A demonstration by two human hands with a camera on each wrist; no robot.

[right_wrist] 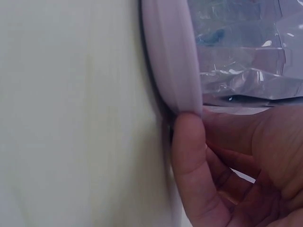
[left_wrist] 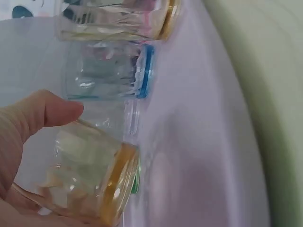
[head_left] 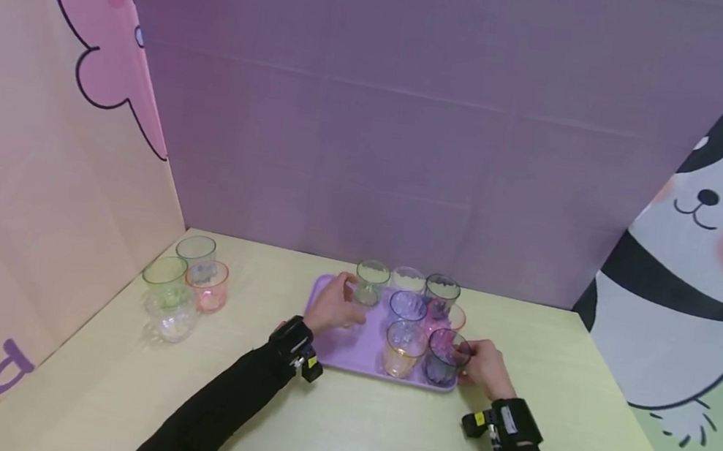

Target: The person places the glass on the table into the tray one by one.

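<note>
In the left wrist view my left hand (left_wrist: 33, 137) grips a clear drinking glass (left_wrist: 85, 165) with an amber base, tilted above the purple tray (head_left: 348, 353). Thumb and fingers lie on opposite sides of it. Seen from the head, that hand (head_left: 334, 307) is over the tray's left part, beside a green-rimmed glass (head_left: 371, 285). At the tray's front right corner my right hand (head_left: 488, 367) pinches the tray rim (right_wrist: 175, 61) between thumb and finger, close to a grey glass (head_left: 444, 366). An amber glass (head_left: 402, 358) and a blue-rimmed glass (head_left: 407, 307) stand on the tray.
Also on the tray are a clear glass (head_left: 407, 279), a dark-rimmed glass (head_left: 443, 291) and a pink one (head_left: 456, 318). Several glasses, among them a green one (head_left: 164, 282) and a red one (head_left: 209, 289), cluster at the table's left. A purple cloth wall (head_left: 344, 143) rises behind.
</note>
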